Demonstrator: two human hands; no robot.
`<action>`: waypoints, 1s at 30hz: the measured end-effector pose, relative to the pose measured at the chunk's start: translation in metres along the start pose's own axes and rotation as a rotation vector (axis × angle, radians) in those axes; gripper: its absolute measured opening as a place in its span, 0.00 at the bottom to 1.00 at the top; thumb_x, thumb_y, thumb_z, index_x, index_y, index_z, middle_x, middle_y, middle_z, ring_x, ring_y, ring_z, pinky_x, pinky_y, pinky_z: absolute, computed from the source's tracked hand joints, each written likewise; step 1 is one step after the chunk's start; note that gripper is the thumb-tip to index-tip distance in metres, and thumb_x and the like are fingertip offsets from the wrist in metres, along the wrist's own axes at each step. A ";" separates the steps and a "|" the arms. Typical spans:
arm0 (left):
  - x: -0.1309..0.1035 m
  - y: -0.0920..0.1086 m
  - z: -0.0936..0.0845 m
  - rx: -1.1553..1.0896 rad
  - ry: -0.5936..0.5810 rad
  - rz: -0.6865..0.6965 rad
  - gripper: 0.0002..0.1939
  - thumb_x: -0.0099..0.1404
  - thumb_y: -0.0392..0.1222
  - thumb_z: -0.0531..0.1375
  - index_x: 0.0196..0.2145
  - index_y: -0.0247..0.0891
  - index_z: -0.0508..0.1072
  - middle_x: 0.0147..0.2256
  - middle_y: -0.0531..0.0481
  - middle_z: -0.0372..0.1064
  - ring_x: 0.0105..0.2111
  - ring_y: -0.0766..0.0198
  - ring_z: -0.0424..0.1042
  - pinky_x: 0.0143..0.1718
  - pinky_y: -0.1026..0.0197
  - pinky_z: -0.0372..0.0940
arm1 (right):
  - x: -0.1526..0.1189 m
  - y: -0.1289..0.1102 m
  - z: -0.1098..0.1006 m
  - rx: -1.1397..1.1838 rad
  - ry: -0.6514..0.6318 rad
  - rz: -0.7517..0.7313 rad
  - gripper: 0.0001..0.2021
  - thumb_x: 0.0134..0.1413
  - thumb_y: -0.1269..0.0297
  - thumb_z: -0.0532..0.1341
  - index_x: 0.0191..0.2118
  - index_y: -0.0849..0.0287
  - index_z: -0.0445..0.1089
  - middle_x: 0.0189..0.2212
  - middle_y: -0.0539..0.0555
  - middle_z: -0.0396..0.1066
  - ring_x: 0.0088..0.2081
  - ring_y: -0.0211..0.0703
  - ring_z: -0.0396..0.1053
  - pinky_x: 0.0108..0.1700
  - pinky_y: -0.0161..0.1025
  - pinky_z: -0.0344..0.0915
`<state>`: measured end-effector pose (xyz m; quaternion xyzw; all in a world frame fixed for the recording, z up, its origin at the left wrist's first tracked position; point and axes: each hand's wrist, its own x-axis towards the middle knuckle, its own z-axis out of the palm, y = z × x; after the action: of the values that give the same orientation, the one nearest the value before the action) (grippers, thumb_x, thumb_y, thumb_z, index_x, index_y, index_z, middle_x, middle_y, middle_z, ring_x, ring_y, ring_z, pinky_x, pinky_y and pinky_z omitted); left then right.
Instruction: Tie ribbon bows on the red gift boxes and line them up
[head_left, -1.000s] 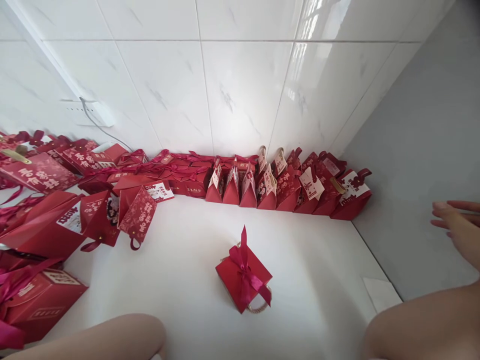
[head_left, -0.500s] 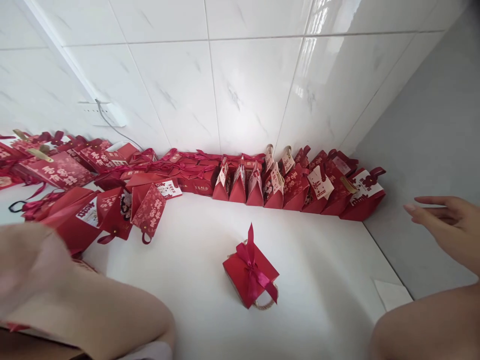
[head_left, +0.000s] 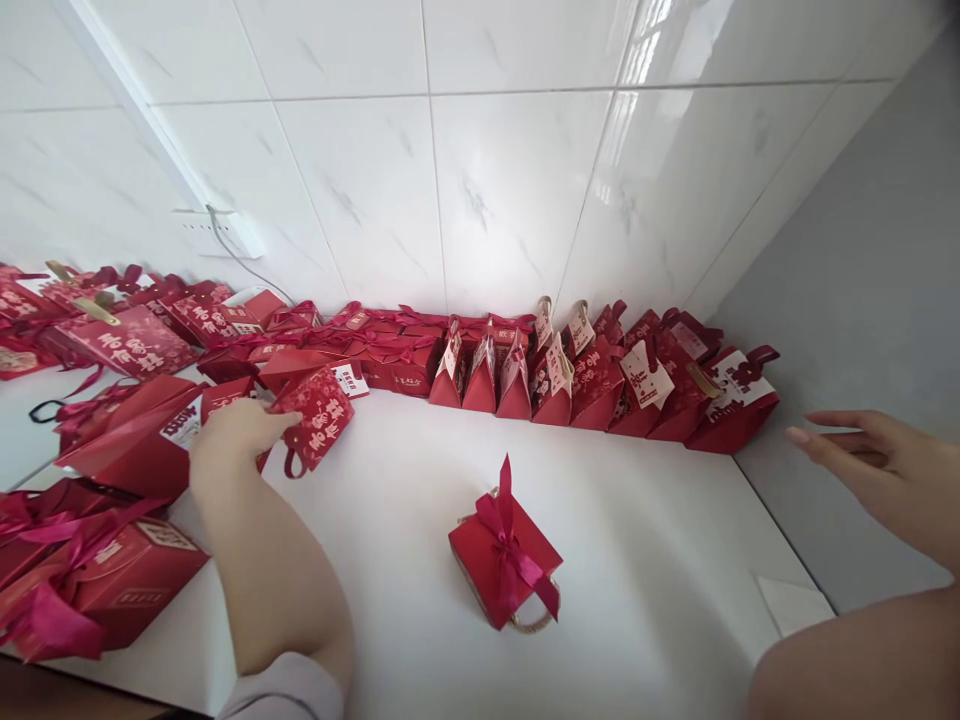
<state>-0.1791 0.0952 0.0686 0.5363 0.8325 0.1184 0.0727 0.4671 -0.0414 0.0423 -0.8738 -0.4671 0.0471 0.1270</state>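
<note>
Setting: glossy white marble-veined wall tiles (head_left: 495, 180) meeting a smooth white floor surface (head_left: 645, 560), with a matte grey panel (head_left: 862, 300) on the right and a white socket with a cable (head_left: 225, 235) on the wall at left. Left hand (head_left: 232, 435): fingers curled closed on the edge of a patterned red gift box (head_left: 319, 420), a flat-sided card piece printed with pale characters and fitted with a small ribbon loop, held tilted just above the floor beside the left-hand pile. Right hand (head_left: 870, 465): fingers extended and loosely spread, holding nothing, hovering over the grey panel near the right end of the row. Centre item: one square red box with satin ribbon bow (head_left: 506, 555), twine handle showing at its lower edge, standing alone on the floor, well apart from both hands. Along the wall: a row of red wedge-shaped boxes with paper tags (head_left: 600, 375), upright and touching one another, ending at a larger tagged box (head_left: 739, 400) in the corner. Left side: a loose heap of larger red card bags and boxes (head_left: 127, 430), some lying flat, with magenta ribbons trailing; a ribboned rectangular box (head_left: 105, 590) lies nearest the left forearm. A bare knee (head_left: 862, 660) fills the lower right corner.
</note>
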 end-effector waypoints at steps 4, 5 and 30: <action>-0.019 0.026 -0.008 0.173 0.005 0.042 0.22 0.59 0.59 0.55 0.37 0.39 0.76 0.39 0.39 0.75 0.44 0.41 0.72 0.41 0.47 0.65 | -0.009 -0.025 -0.002 -0.034 -0.033 -0.042 0.25 0.51 0.35 0.53 0.46 0.45 0.68 0.41 0.52 0.79 0.39 0.60 0.75 0.41 0.52 0.67; -0.022 0.035 -0.006 0.159 0.013 0.075 0.22 0.60 0.58 0.54 0.39 0.40 0.76 0.40 0.40 0.76 0.44 0.41 0.72 0.41 0.48 0.65 | -0.012 -0.034 -0.003 -0.019 -0.053 -0.083 0.24 0.52 0.36 0.53 0.46 0.45 0.67 0.42 0.51 0.78 0.40 0.59 0.75 0.42 0.51 0.67; 0.029 0.017 0.047 -0.544 -0.125 0.397 0.33 0.51 0.57 0.67 0.52 0.38 0.71 0.51 0.43 0.72 0.52 0.50 0.71 0.55 0.51 0.67 | -0.013 -0.057 0.007 0.042 -0.185 -0.126 0.26 0.46 0.35 0.53 0.46 0.43 0.68 0.39 0.50 0.79 0.42 0.58 0.75 0.44 0.51 0.69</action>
<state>-0.1647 0.1339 0.0287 0.6552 0.6436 0.3149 0.2395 0.4126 -0.0213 0.0502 -0.8318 -0.5296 0.1292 0.1044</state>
